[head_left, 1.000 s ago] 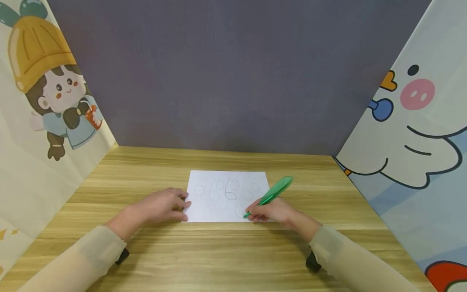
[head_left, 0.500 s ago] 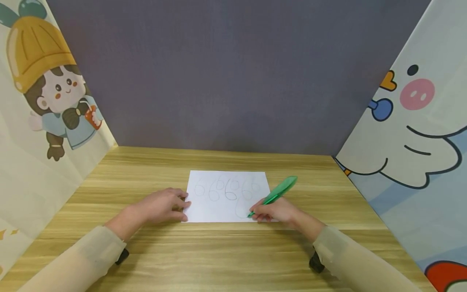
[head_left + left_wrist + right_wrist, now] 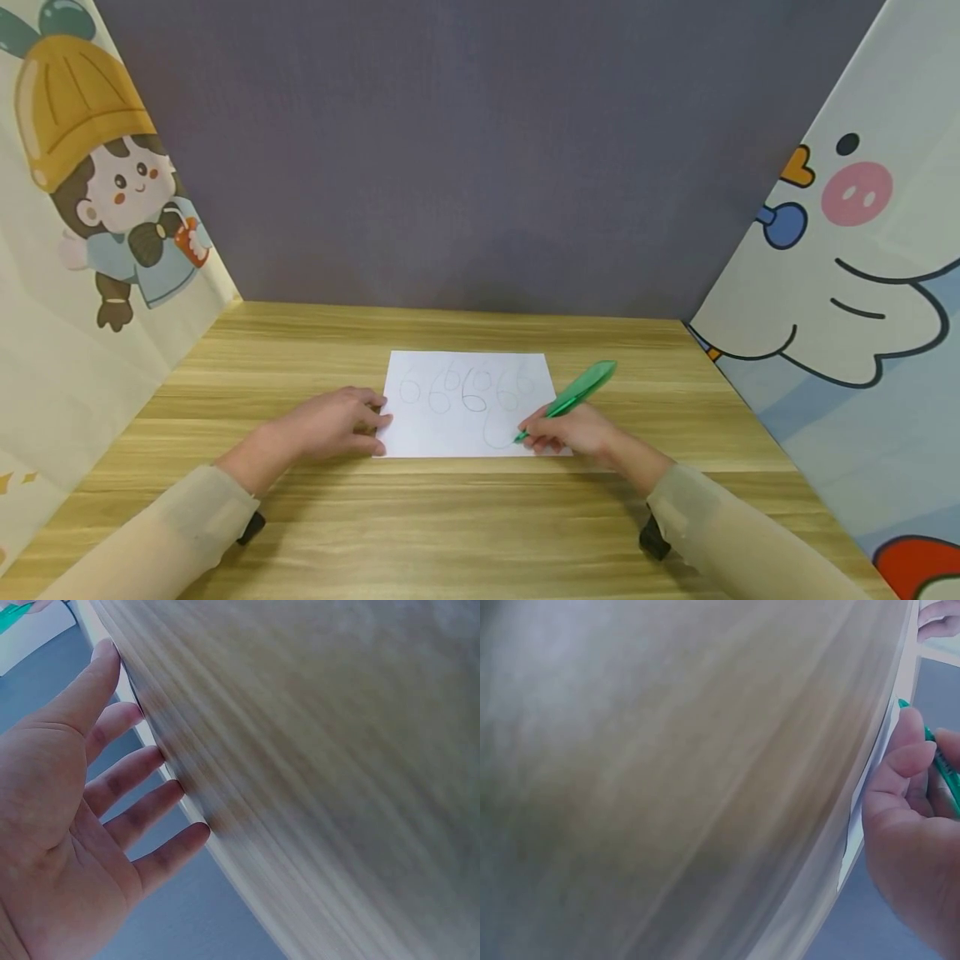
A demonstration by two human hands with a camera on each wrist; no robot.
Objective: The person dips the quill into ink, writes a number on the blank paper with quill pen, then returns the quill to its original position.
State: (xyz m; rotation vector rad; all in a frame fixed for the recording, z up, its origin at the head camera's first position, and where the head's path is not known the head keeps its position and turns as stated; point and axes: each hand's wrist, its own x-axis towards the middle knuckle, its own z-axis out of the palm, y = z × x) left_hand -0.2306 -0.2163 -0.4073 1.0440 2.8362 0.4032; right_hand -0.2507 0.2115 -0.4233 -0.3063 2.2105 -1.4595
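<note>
A white sheet of paper lies on the table, with several faint figures like the digit 6 in its upper half and a curved line lower right. My right hand pinches a green pen with a broad leaf-like top, its tip down at the end of the curved line. In the right wrist view, thumb and fingers close round the pen. My left hand rests at the sheet's left edge, fingertips on the margin. The left wrist view shows that hand with its fingers spread and nearly straight.
The wood-grain table extends around the paper. A dark grey panel stands at its far edge. Side panels with cartoon prints flank it, a child in a yellow hat at left and a white figure at right.
My right hand has moved slightly to the right with the pen, its tip rising a little at the end. The curved line has grown along its bottom. My left hand has stayed put.
</note>
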